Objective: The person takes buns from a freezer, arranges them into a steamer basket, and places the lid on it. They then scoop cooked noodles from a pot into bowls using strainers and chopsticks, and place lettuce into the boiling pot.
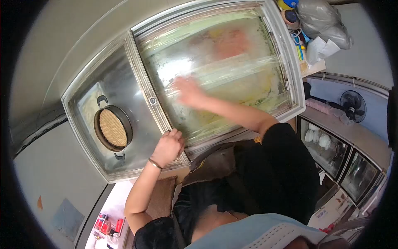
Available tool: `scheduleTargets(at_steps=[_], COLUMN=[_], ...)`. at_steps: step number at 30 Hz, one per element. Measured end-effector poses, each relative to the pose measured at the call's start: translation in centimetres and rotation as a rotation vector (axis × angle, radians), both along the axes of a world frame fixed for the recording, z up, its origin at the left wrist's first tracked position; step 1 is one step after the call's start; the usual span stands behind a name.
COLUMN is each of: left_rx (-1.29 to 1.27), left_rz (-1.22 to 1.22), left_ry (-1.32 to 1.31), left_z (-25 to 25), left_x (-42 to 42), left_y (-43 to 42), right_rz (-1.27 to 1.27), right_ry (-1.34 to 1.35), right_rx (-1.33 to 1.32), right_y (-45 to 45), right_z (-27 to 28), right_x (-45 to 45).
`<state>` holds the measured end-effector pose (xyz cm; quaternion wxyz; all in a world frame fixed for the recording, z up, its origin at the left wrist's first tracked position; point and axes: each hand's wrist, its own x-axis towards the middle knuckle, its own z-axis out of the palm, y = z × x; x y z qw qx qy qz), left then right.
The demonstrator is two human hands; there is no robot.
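Observation:
In the head view, a chest with two glass panels set in a pale frame lies in front of me, like a chest freezer. My left hand (169, 146) has its fingers curled over the near end of the middle frame bar (143, 79), by a round lock. A bracelet circles that wrist. Over the frosted right glass panel (244, 70) is my right hand (188, 92), smeared by motion. Whether it touches the glass I cannot tell. Blurred red and yellow-green shapes show through this panel. On the left glass panel (143, 124) sits a round dark two-handled pan (128, 120) with a tan woven-looking surface inside.
Grey plastic bags (323, 20), a blue-capped container (289, 4) and small tools crowd the far right corner. A black fan (353, 104) stands on a counter at right, above glass-fronted cabinets (325, 143). Red items (108, 226) lie at lower left.

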<state>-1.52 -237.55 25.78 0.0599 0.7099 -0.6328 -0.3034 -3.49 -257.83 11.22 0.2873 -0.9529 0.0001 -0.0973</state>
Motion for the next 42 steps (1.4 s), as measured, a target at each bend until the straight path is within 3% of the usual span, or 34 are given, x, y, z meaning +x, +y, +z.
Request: scheduleTargets(at_steps=[1,2,3,4,5,7,12,14,15,17,19,20,22,24,27,28,30,32,33,34,35,37,39,40,42], left_rx=[-0.008,0.0,0.011,0.022,0.021,-0.003,0.039,-0.169,-0.164,-0.359,-0.298,-0.304,-0.305,-0.257,-0.249,-0.254,-0.242,-0.247,-0.232,-0.235,-0.233,-0.215,-0.208,-0.2,-0.168], left_rz=[-0.004,-0.002,0.002,-0.003,-0.001,0.002,0.065,0.52,0.519,0.754,0.794,0.811,0.832,0.836,0.884,0.903,0.927,0.948,0.97,0.965,0.964,0.986,0.991,0.996,1.011], left_ry=[-0.005,0.003,0.014,-0.006,-0.009,-0.032,-0.057,0.099,0.104,-0.148,-0.147,-0.205,-0.269,-0.348,-0.397,-0.389,-0.394,-0.385,-0.392,-0.383,-0.372,-0.357,-0.368,-0.373,-0.358], left_z=[-0.7,-1.5,-2.3,-3.0,-3.9,-5.1,-4.4,-4.5,-4.6,-4.8,-5.9,-6.1,-6.8,-7.9,-9.2,-9.6,-10.0,-10.2,-10.2,-10.3,-10.5,-10.5,-11.1,-11.4,-11.5], left_x=[0.0,0.0,-0.1,-0.3,-0.5,-0.8,-2.4,-3.2,-3.3,-3.3,-2.6,-1.9,-0.3,1.4,2.7,2.8,3.1,3.3,3.5,3.7,3.8,4.1,4.3,4.3,4.4], left_y=[0.1,0.1,0.2,0.2,0.4,0.6,0.8,1.1,0.9,0.5,0.6,0.0,-0.9,-1.5,-2.3,-2.4,-2.4,-2.4,-2.4,-2.3,-2.3,-2.2,-1.9,-1.6,-1.3], right_rz=[-0.225,-0.463,-0.576,-0.844,-0.961,-1.15,-1.254,-1.27,-1.176,-0.998,-0.824,-0.746,-0.553,-0.421,-0.163,-0.097,-0.276,-0.195,-0.046,0.056,0.126,0.238,1.224,1.314,1.05], right_ry=[0.254,-0.063,-0.151,-0.077,-0.032,0.159,0.325,0.401,0.367,0.34,0.4,0.338,0.235,0.358,0.537,0.358,0.158,0.082,0.252,0.549,0.58,0.867,0.721,0.718,0.842], right_rx=[0.101,0.018,0.086,-0.322,-0.477,-0.337,-0.25,-0.171,-0.111,0.022,0.094,0.195,0.346,0.691,0.863,0.739,0.672,0.359,0.059,-0.118,-0.239,-0.167,-0.835,-0.903,-0.81], right_y=[-4.7,-9.4,-14.4,-18.8,-22.5,-25.8,-26.3,-25.4,-23.9,-19.7,-14.8,-12.2,-8.1,-6.1,-7.5,-8.7,-12.0,-16.6,-18.5,-19.2,-19.5,-19.4,-19.8,-19.8,-19.7], right_z=[-1.1,-0.4,0.2,-0.4,0.9,0.5,1.0,1.3,1.0,0.9,1.1,3.4,2.9,4.0,0.2,-2.3,-5.5,-10.4,-14.5,-13.6,-16.4,-19.0,-27.2,-29.0,-30.8], right_x=[-2.1,-4.9,-8.4,-12.4,-15.2,-18.8,-18.4,-17.4,-17.3,-17.1,-15.4,-14.0,-12.5,-10.4,-6.9,-5.0,0.4,6.5,9.2,11.4,13.1,15.2,16.4,16.3,14.4])
